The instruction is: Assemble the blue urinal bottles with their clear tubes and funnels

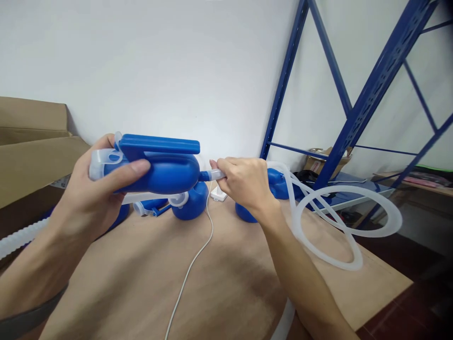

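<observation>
A blue plastic bottle (170, 172) with a long handle on top lies sideways in the air above the table. My left hand (95, 189) is wrapped round its left end, beside a translucent white cap (97, 163). From the bottle's right end sticks a narrow blue spout (204, 176), which meets the end of a clear tube (215, 175). The fingers of my right hand (244, 179) are closed round that tube. Its long translucent length (354, 191) loops out to the right of my forearm and over the table's edge.
More blue bottles (189, 208) stand or lie along the back of the brown table (226, 264). A white cable (196, 257) runs to a small white box (218, 193). At left are a cardboard box (31, 156) and a ribbed hose (23, 238); a blue metal rack (364, 99) rises at right.
</observation>
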Available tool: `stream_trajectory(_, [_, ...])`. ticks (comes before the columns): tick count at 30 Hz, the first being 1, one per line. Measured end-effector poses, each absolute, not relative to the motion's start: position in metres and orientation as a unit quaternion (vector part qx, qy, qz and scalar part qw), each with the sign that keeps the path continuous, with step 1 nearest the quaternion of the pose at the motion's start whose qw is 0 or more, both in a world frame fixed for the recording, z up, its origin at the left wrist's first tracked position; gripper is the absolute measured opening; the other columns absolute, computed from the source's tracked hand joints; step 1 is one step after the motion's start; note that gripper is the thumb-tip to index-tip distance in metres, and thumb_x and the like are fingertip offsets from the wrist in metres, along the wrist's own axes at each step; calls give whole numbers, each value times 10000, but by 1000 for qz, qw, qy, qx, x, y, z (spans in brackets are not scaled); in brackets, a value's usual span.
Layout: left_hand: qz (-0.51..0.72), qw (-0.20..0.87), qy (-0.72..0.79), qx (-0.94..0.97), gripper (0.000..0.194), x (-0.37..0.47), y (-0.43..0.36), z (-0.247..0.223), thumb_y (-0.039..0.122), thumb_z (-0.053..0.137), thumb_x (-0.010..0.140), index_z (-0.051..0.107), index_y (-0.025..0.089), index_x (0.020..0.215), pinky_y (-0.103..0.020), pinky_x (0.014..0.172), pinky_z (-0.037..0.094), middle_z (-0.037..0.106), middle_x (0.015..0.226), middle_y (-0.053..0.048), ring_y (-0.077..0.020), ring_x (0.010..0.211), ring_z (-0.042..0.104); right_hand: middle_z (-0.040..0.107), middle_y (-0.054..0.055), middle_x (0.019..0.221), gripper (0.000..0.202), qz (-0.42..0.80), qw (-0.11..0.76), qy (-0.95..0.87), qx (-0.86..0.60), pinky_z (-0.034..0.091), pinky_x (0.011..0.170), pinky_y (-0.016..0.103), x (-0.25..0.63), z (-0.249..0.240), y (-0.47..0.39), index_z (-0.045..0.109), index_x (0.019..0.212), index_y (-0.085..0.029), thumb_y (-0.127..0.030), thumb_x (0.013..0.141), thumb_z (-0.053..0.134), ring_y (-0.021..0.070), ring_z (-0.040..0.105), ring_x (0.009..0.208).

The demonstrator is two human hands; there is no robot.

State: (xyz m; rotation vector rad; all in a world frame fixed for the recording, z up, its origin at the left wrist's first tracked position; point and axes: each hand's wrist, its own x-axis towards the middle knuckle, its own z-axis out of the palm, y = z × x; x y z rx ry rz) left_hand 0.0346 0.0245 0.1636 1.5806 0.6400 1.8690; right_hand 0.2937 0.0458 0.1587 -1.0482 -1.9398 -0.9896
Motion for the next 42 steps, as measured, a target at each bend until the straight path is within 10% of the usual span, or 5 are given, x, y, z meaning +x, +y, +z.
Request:
stream_trajectory(13, [756, 120, 270, 584, 329, 48, 24, 152, 204, 880, 578, 639, 219, 801, -211, 522, 412, 643, 726, 61, -94, 608, 529, 579, 8, 519, 418, -401, 378, -742, -381, 140, 530, 322, 286, 157, 45, 663, 692, -202, -273, 1052, 463, 137, 422, 476])
stream_trajectory(23, [774, 189, 211, 567, 321, 60, 16, 154, 170, 816, 609, 532, 238, 742, -193, 418, 324, 474, 621, 86, -67, 491, 394, 513, 0, 478, 461, -422, 411, -735, -336, 165, 514, 331, 286, 163, 37, 644, 659, -203, -277, 1072, 452, 132, 372, 457])
stream_trajectory(42, [777, 257, 240, 522, 309, 55, 17, 168, 231, 901, 675, 657, 194, 860, -248, 615, 618, 656, 818, 9, -140, 726, 666, 585, 17, 596, 459, -339, 447, -757, -335, 271, 589, 343, 277, 155, 44, 640, 728, -223, -418, 1099, 453, 167, 516, 572])
